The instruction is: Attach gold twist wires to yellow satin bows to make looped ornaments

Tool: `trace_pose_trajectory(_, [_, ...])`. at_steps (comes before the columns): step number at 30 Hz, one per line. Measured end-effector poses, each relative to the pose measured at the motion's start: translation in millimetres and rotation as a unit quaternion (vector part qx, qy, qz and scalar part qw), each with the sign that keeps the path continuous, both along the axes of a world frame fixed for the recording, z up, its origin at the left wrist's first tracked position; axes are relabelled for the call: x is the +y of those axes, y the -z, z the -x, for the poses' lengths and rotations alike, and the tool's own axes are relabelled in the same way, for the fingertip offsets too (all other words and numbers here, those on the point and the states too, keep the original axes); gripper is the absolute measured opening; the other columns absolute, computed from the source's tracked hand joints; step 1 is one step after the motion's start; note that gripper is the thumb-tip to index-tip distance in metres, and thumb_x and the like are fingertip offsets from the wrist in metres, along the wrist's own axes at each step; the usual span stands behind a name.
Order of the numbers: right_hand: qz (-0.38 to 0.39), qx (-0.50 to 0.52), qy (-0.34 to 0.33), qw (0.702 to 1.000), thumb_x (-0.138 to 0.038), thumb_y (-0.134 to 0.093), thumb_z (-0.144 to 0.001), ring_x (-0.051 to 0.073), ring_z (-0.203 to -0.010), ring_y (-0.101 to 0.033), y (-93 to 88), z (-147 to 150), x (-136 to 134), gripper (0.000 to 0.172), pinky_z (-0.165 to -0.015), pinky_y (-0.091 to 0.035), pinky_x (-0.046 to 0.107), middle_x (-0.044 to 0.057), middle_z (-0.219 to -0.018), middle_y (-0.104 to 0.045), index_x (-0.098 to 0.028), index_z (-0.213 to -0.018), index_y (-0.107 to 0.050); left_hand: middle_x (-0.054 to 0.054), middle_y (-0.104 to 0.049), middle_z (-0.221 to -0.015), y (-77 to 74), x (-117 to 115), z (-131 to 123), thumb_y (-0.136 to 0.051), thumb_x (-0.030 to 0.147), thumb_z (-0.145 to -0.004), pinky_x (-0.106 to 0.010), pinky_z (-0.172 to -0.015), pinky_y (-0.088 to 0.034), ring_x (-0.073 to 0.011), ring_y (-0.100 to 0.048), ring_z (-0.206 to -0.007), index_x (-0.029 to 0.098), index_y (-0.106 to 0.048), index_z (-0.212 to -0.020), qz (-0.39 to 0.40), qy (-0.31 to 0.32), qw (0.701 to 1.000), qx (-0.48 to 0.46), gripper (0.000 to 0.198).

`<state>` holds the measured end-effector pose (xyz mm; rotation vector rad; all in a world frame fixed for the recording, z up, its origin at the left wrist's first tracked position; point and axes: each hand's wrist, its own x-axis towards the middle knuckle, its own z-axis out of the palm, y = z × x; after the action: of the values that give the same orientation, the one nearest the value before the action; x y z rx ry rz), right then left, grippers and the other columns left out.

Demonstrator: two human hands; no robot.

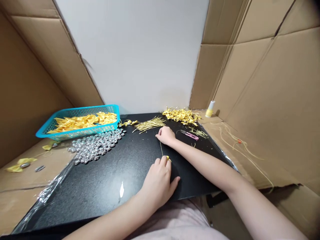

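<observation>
My left hand point(160, 176) is low over the black tabletop, its fingers closed on a small yellow ribbon piece point(168, 158), which they mostly cover. From there a thin yellow strand point(161, 149) runs taut up to my right hand point(167, 136), which pinches its far end. Just beyond my right hand lies a loose bundle of golden yellow ties point(151, 124). Pink-handled thread snips point(190, 135) rest to its right, beside some cut yellow scraps point(198, 132).
A blue basket point(79, 109) of yellow ribbon bows stands at the back left, with many silver beads point(97, 146) spread before it. A pile of beaded yellow bows point(182, 116) lies at the back. A thread cone point(210, 109) stands right; cardboard walls enclose the table point(100, 186).
</observation>
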<state>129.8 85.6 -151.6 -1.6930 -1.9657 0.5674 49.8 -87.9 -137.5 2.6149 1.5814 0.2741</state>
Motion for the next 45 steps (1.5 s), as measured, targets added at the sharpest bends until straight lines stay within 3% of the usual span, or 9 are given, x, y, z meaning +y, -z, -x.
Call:
trace_pose_trajectory(4, [-0.020, -0.022, -0.008, 1.000, -0.031, -0.070, -0.076, 0.026, -0.085, -0.066, 1.9, 1.5, -2.5, 0.020, -0.074, -0.048, 0.036, 0.013, -0.087, -0.070, -0.018, -0.062, -0.064, -0.014, -0.061, -0.105, -19.3, 23.2, 26.1, -0.051, 0.037, -0.087, -0.040, -0.084, -0.052, -0.0282, -0.059, -0.095, 0.013, -0.063, -0.105, -0.022, 0.041, 0.999, -0.006, 0.033])
trace_pose_trajectory(8, [-0.021, -0.032, -0.003, 0.999, -0.034, -0.069, -0.076, 0.026, -0.086, -0.066, 0.1, 2.2, 4.5, 0.021, -0.073, -0.048, 0.035, 0.012, -0.088, -0.070, -0.019, -0.063, -0.064, -0.013, -0.064, -0.104, -31.5, 85.7, 75.7, -0.052, 0.033, -0.087, -0.038, -0.087, -0.049, -0.0299, -0.059, -0.103, 0.015, -0.068, -0.100, -0.061, -0.077, 0.991, 0.091, 0.027])
trace_pose_trajectory(12, [-0.021, -0.024, 0.020, 0.999, -0.035, -0.066, -0.077, 0.023, -0.083, -0.066, -3.5, -6.3, 18.6, 0.017, -0.070, -0.047, 0.032, 0.008, -0.086, -0.070, -0.020, -0.068, -0.066, -0.013, -0.066, -0.106, -25.0, 148.6, 114.0, -0.058, 0.029, -0.083, -0.035, -0.083, -0.050, -0.0304, -0.060, -0.104, 0.017, -0.071, -0.095, -0.052, -0.131, 0.984, 0.106, 0.021])
trace_pose_trajectory(16, [-0.037, -0.018, 0.038, 0.998, -0.029, -0.062, -0.078, 0.021, -0.082, -0.064, -3.2, -21.7, 26.2, 0.011, -0.068, -0.045, 0.028, 0.006, -0.089, -0.071, -0.021, -0.073, -0.067, -0.008, -0.068, -0.105, -14.1, 178.3, 117.2, -0.059, 0.033, -0.084, -0.029, -0.082, -0.049, -0.0243, -0.062, -0.100, 0.020, -0.071, -0.091, -0.025, -0.126, 0.987, 0.097, 0.020])
trace_pose_trajectory(19, [-0.052, -0.018, 0.037, 0.998, -0.027, -0.060, -0.078, 0.019, -0.081, -0.063, 0.8, -30.6, 24.7, 0.010, -0.066, -0.043, 0.027, 0.006, -0.089, -0.070, -0.020, -0.072, -0.066, -0.008, -0.068, -0.103, -11.3, 187.6, 110.2, -0.057, 0.030, -0.088, -0.030, -0.080, -0.050, -0.0229, -0.064, -0.098, 0.018, -0.070, -0.091, -0.002, -0.130, 0.987, 0.097, 0.018])
trace_pose_trajectory(27, [-0.088, -0.009, 0.012, 0.996, -0.025, -0.058, -0.078, 0.017, -0.077, -0.061, 12.4, -33.5, 20.4, 0.012, -0.062, -0.040, 0.026, 0.005, -0.086, -0.069, -0.019, -0.070, -0.064, -0.010, -0.060, -0.120, -12.2, 195.8, 105.1, -0.057, 0.031, -0.092, -0.042, -0.084, -0.054, -0.0223, -0.062, -0.101, 0.016, -0.056, -0.120, 0.025, -0.121, 0.983, 0.132, 0.032])
trace_pose_trajectory(32, [-0.108, 0.002, -0.021, 0.994, -0.023, -0.057, -0.080, 0.016, -0.074, -0.061, 7.9, -34.3, 22.5, 0.013, -0.067, -0.043, 0.025, 0.004, -0.081, -0.069, -0.018, -0.071, -0.066, -0.010, -0.060, -0.119, -15.3, 189.0, 107.9, -0.058, 0.032, -0.091, -0.043, -0.084, -0.054, -0.0219, -0.062, -0.100, 0.015, -0.056, -0.120, -0.031, -0.094, 0.984, 0.147, 0.033])
trace_pose_trajectory(38, [-0.144, -0.005, -0.083, 0.986, -0.023, -0.064, -0.078, 0.016, -0.087, -0.062, -10.5, -23.4, 29.8, 0.008, -0.075, -0.045, 0.026, 0.003, -0.094, -0.069, -0.019, -0.084, -0.069, -0.014, -0.070, -0.092, -31.0, 195.8, 116.6, -0.046, 0.018, -0.094, -0.038, -0.079, -0.049, -0.0278, -0.064, -0.096, 0.011, -0.065, -0.097, -0.122, -0.080, 0.977, 0.154, 0.021])
trace_pose_trajectory(45, [-0.177, -0.028, -0.086, 0.980, -0.024, -0.068, -0.079, 0.018, -0.093, -0.062, -17.1, -1.0, 33.2, 0.030, -0.075, -0.046, 0.027, 0.005, -0.103, -0.067, -0.019, -0.108, -0.064, -0.015, -0.072, -0.098, -53.5, 195.8, 116.2, -0.049, 0.017, -0.090, -0.033, -0.069, -0.044, -0.0282, -0.063, -0.093, 0.015, -0.066, -0.103, -0.217, -0.054, 0.965, 0.138, 0.022])
